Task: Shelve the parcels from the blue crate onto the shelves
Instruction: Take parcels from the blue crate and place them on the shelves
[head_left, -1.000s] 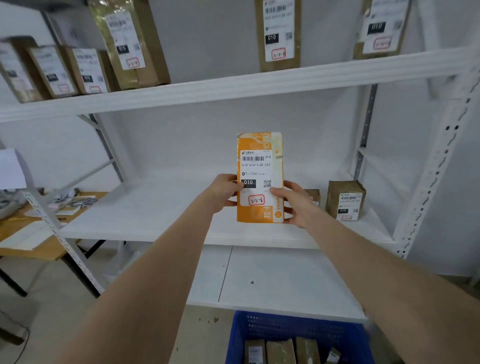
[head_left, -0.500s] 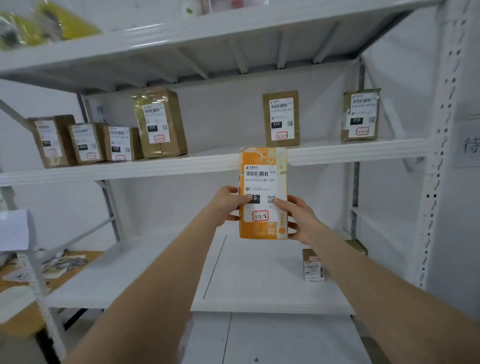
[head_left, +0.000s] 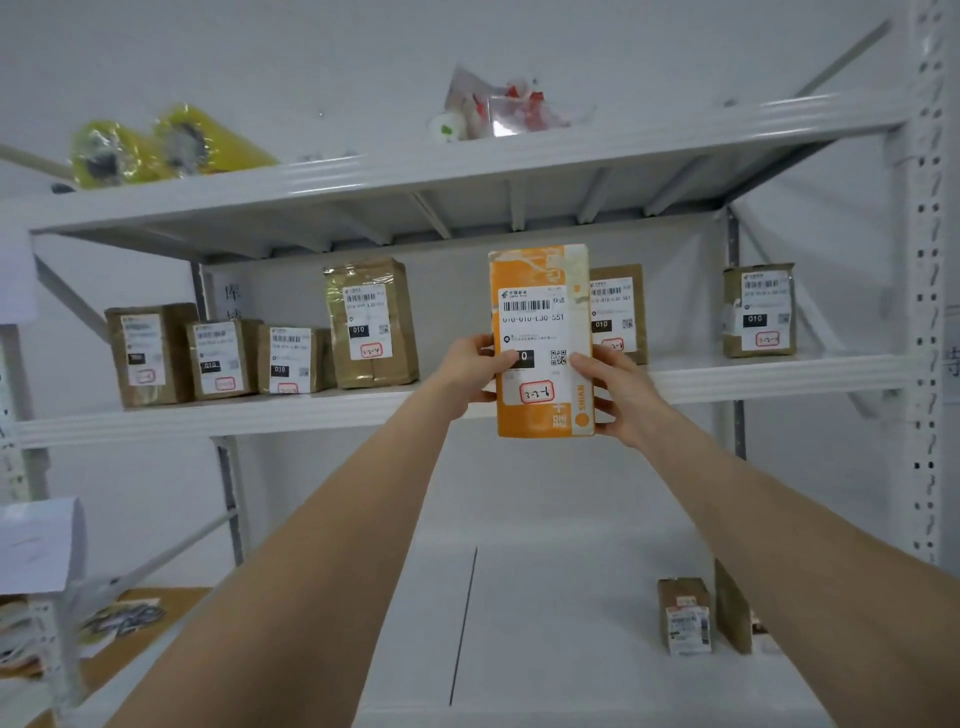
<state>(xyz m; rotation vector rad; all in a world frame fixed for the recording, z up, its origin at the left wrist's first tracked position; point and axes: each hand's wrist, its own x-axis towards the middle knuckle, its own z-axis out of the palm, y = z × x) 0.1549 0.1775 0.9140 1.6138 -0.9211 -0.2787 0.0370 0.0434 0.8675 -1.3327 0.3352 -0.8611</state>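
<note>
An orange parcel (head_left: 540, 291) with a white shipping label stands upright in the air, held in front of the middle shelf (head_left: 311, 413). My left hand (head_left: 470, 371) grips its left edge and my right hand (head_left: 621, 392) grips its right edge. Its lower end is level with the shelf's front rail. Several brown parcels stand along that shelf, among them a tall one (head_left: 371, 322) to the left, one (head_left: 618, 312) partly hidden behind the orange parcel, and one (head_left: 759, 309) at the far right. The blue crate is out of view.
The lower shelf (head_left: 545, 597) carries two small brown parcels (head_left: 684, 616) at its right. Yellow rolls (head_left: 156, 148) and a clear bag (head_left: 509, 111) lie on the top shelf. A perforated upright (head_left: 927, 312) stands at the right. A wooden table (head_left: 119, 634) with papers is at lower left.
Both hands have raised the orange parcel from the lower shelf level up to the middle shelf. My view has tilted upward, so the blue crate dropped out of sight and the top shelf appeared.
</note>
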